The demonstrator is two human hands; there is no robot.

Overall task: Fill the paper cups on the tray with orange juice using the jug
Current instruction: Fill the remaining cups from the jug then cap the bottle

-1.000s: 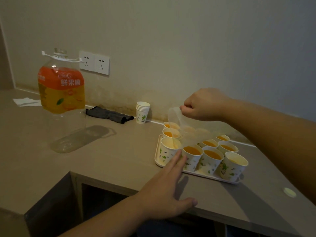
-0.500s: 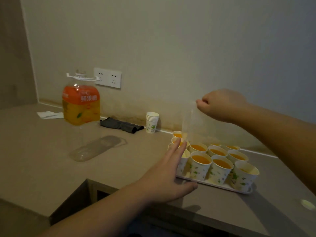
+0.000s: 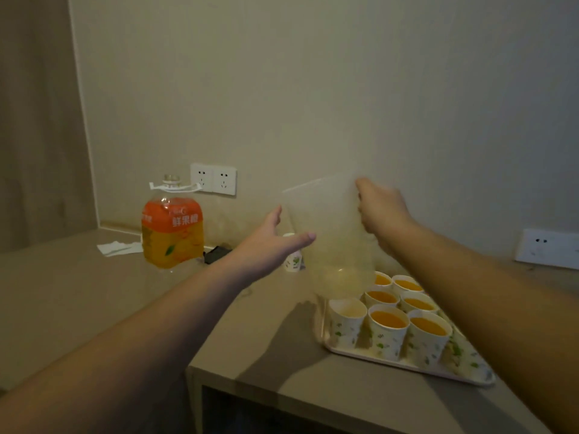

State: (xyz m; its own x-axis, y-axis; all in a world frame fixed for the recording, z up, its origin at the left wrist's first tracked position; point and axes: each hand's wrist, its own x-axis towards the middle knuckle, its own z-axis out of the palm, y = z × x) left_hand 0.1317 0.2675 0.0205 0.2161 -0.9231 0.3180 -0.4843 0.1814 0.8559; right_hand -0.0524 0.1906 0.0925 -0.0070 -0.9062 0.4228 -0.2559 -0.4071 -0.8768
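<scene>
Nearest to me is the front edge of the desk (image 3: 282, 380), with a dark opening under it. On the desk at my right stands the tray (image 3: 407, 366), and on it the paper cups (image 3: 388, 335) stand close together in rows. Most of them hold orange juice near the rim. The front-left cup (image 3: 347, 322) holds only a little pale juice at its bottom.

Above the far-left corner of the tray I hold the jug (image 3: 329, 239) in the air. It is clear plastic, about upright, and has only a thin pale layer of juice at its bottom. My right hand (image 3: 380, 211) is at the right side of the jug near the rim, and its grip is curled there on the jug; the handle itself I cannot see clearly because the picture is blurred. My left hand (image 3: 275, 239) reaches to the left side of the jug with the fingers straight and the thumb spread; whether it touches the wall of the jug I cannot tell.

Behind my left hand a small stack of cups (image 3: 294, 261) stands on the desk. Farther left is the big juice bottle (image 3: 171, 227), and beside it a dark cloth (image 3: 216, 253) and a white paper (image 3: 117, 247). On the wall are a double socket (image 3: 213, 179) and, at the right, another socket (image 3: 546, 249).
</scene>
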